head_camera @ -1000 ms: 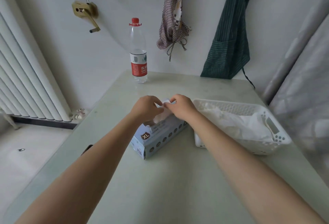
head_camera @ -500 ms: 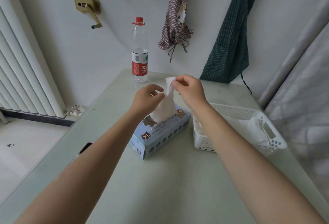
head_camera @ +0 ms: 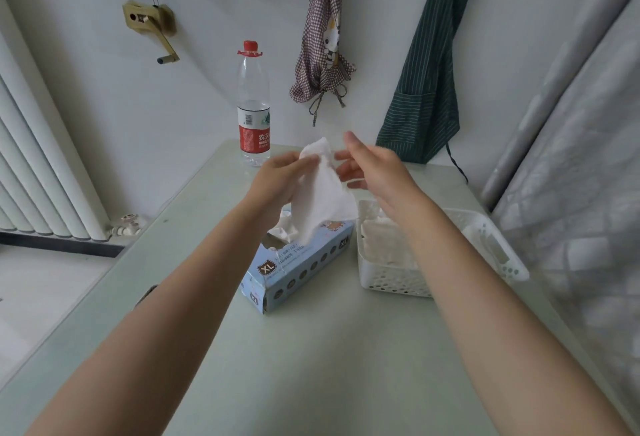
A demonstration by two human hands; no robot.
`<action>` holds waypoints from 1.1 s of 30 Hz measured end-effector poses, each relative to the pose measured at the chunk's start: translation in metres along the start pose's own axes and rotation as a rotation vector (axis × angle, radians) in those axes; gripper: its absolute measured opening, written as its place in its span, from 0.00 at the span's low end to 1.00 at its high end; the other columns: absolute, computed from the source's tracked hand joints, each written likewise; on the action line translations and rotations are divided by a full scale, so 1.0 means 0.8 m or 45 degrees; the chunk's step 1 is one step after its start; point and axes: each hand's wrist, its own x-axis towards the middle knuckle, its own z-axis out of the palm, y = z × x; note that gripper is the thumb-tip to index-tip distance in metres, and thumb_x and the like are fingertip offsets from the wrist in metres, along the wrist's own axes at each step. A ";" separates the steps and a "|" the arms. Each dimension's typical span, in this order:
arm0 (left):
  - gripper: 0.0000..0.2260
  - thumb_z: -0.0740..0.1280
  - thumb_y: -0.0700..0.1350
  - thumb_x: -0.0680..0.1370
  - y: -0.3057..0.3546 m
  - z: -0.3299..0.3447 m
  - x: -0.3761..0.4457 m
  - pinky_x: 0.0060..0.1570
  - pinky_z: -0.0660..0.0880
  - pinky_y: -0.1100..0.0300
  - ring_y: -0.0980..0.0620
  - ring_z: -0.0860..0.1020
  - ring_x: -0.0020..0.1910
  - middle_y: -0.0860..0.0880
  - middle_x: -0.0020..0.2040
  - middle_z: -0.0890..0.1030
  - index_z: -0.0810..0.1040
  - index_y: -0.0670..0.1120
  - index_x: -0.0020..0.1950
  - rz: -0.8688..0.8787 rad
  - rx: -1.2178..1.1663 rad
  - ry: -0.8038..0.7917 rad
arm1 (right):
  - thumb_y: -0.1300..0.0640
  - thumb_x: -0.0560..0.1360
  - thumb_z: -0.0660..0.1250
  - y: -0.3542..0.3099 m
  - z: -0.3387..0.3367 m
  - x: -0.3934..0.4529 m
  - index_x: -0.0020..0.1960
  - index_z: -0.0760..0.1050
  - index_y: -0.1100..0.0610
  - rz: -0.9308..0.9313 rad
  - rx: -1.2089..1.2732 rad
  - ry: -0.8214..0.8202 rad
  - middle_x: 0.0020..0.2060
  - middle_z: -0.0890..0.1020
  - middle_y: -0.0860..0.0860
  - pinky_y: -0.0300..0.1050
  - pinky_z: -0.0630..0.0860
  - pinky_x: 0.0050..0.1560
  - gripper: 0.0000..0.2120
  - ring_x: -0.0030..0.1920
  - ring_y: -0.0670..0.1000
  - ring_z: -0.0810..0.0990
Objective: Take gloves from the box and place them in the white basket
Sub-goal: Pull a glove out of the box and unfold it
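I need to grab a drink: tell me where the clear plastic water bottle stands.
In the head view, the clear plastic water bottle with the red cap and label stands upright at the far edge of the pale green table, by the white wall, left of centre, beyond the left hand.

The thin white plastic-film glove [head_camera: 325,193] is translucent, crinkled and matt. The pale blue rectangular cardboard glove box [head_camera: 298,269] has a smooth printed finish with a slight sheen. The white perforated plastic basket [head_camera: 391,279] is rigid and smooth. The pale green table top [head_camera: 311,366] is smooth and semi-matt. The clear plastic bottle [head_camera: 253,103] is glossy, with a red plastic cap and a printed label. The checked apron [head_camera: 322,54] and the dark green striped apron [head_camera: 429,89] are woven cloth, matt.
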 end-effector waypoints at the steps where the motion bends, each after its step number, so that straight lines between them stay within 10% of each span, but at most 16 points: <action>1: 0.06 0.71 0.47 0.77 0.000 0.002 0.000 0.43 0.78 0.56 0.49 0.80 0.40 0.47 0.42 0.83 0.82 0.45 0.49 -0.017 -0.021 0.045 | 0.36 0.77 0.61 0.006 -0.002 -0.006 0.52 0.80 0.59 0.068 0.079 -0.078 0.38 0.84 0.52 0.46 0.78 0.46 0.26 0.40 0.50 0.83; 6: 0.03 0.67 0.43 0.77 -0.004 0.019 0.002 0.37 0.73 0.62 0.49 0.75 0.37 0.48 0.38 0.77 0.78 0.45 0.44 -0.068 -0.079 0.232 | 0.30 0.67 0.66 0.036 -0.002 -0.036 0.60 0.78 0.63 0.387 0.363 -0.351 0.51 0.84 0.60 0.54 0.80 0.57 0.39 0.51 0.59 0.83; 12: 0.04 0.67 0.42 0.77 -0.011 0.020 0.000 0.45 0.78 0.52 0.45 0.79 0.45 0.43 0.47 0.80 0.78 0.44 0.51 -0.054 -0.005 0.334 | 0.62 0.74 0.71 0.045 -0.001 -0.042 0.46 0.76 0.63 0.421 0.490 -0.010 0.40 0.81 0.57 0.48 0.80 0.46 0.05 0.40 0.54 0.81; 20: 0.13 0.61 0.47 0.78 -0.019 -0.002 -0.014 0.41 0.76 0.56 0.49 0.79 0.36 0.46 0.39 0.83 0.81 0.42 0.42 -0.324 0.775 0.138 | 0.60 0.74 0.68 0.006 0.003 -0.028 0.47 0.81 0.57 0.138 0.093 0.179 0.40 0.80 0.52 0.44 0.74 0.43 0.04 0.42 0.51 0.78; 26: 0.09 0.62 0.44 0.77 0.020 0.007 -0.016 0.52 0.76 0.53 0.50 0.80 0.50 0.48 0.49 0.82 0.81 0.48 0.53 0.125 0.278 -0.078 | 0.55 0.73 0.65 -0.043 0.011 -0.034 0.39 0.72 0.56 -0.023 -0.069 0.049 0.33 0.64 0.53 0.44 0.61 0.36 0.06 0.37 0.50 0.64; 33: 0.11 0.61 0.49 0.72 0.018 0.025 -0.016 0.57 0.74 0.52 0.49 0.79 0.49 0.48 0.46 0.82 0.80 0.45 0.46 0.052 0.134 -0.451 | 0.57 0.74 0.66 -0.055 -0.009 -0.035 0.36 0.74 0.58 -0.163 -0.231 0.162 0.23 0.66 0.43 0.34 0.63 0.27 0.09 0.26 0.42 0.65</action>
